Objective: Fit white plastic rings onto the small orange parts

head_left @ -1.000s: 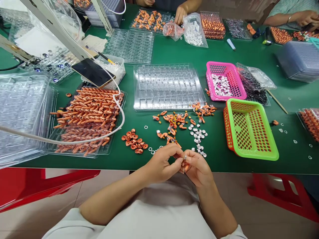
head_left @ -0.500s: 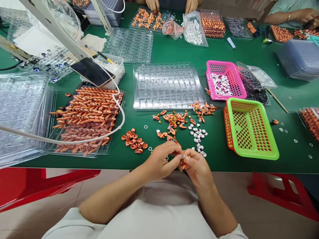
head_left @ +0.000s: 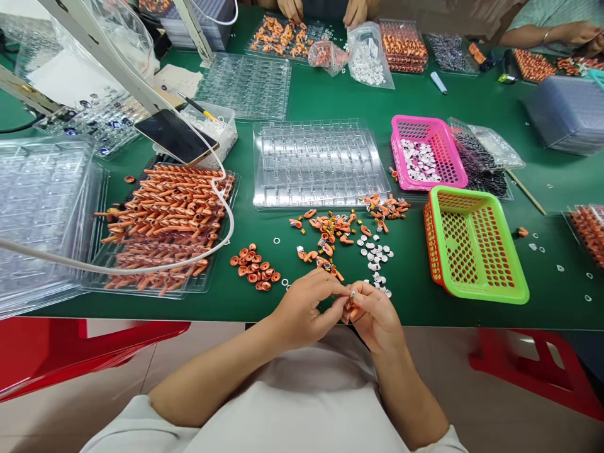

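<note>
Your left hand [head_left: 304, 311] and right hand [head_left: 372, 314] meet at the near edge of the green table [head_left: 330, 100], fingertips pinched together on one small orange part [head_left: 350, 307]. Most of that part is buried between your fingers; only a sliver of orange and a bright speck at its top show, so you cannot tell its shape or which hand bears it more.

Just beyond your hands lie white discs [head_left: 375, 255], some half hidden behind your right knuckles. Left of the discs sits a scatter of orange pieces [head_left: 330, 229], too small to sort by kind, and further left of the discs a clump of orange rings [head_left: 255, 267]. A tray of orange tubes [head_left: 165, 220] lies left of the discs, with a white cable [head_left: 221, 189] draped across it.

Right of the discs is a green basket [head_left: 472, 245], its contents not clear. Behind the discs is a clear tray [head_left: 318, 163], its pockets hard to read through the glare. Right of that, a pink basket [head_left: 425, 154] holds white bits.

Farthest from the discs, another person's hands [head_left: 290, 7] are cut off by the top edge.
</note>
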Motion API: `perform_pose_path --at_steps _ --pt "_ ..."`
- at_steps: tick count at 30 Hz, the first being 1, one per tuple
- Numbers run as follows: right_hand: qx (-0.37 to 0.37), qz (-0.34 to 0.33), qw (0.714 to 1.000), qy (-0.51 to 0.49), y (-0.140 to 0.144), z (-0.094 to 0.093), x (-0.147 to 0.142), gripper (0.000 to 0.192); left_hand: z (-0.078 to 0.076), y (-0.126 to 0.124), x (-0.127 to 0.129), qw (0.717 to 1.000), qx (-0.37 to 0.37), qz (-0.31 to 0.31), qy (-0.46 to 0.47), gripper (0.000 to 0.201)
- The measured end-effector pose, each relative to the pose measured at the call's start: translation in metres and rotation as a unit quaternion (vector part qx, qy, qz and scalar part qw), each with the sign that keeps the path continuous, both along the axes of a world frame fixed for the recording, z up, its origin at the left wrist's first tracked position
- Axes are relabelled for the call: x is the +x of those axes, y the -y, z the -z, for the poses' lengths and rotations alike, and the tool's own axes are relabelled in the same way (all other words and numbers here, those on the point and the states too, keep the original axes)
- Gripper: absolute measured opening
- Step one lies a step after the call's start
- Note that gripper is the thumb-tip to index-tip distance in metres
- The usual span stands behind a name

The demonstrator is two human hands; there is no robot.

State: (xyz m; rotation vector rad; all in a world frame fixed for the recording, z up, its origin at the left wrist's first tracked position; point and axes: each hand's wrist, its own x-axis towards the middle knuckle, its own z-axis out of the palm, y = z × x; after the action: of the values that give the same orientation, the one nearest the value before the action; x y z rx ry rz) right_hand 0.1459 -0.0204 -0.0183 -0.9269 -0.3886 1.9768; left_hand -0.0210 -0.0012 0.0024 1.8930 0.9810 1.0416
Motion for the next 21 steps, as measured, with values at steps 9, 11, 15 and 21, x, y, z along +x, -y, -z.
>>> perform_pose_path --at_steps 9,11,15,21 --pt "-0.006 -0.001 1.0 0.01 0.0007 -0.0022 -0.0013 0.024 -0.0011 0.0015 0.0015 1.0 -0.019 -0.016 -0.008 0.008" --pt "-0.005 -0.001 1.0 0.011 0.001 -0.0019 -0.0012 0.024 -0.0014 0.0014 0.0015 1.0 -0.019 -0.016 -0.007 0.008" --pt "-0.004 -0.001 1.0 0.018 0.0011 -0.0015 -0.0016 0.023 -0.0022 0.0008 0.0015 1.0 -0.014 -0.01 -0.011 0.01" --pt "-0.002 -0.005 1.0 0.027 0.001 -0.0033 -0.0024 0.025 -0.0036 0.0005 0.0017 1.0 0.001 0.001 -0.021 0.012"
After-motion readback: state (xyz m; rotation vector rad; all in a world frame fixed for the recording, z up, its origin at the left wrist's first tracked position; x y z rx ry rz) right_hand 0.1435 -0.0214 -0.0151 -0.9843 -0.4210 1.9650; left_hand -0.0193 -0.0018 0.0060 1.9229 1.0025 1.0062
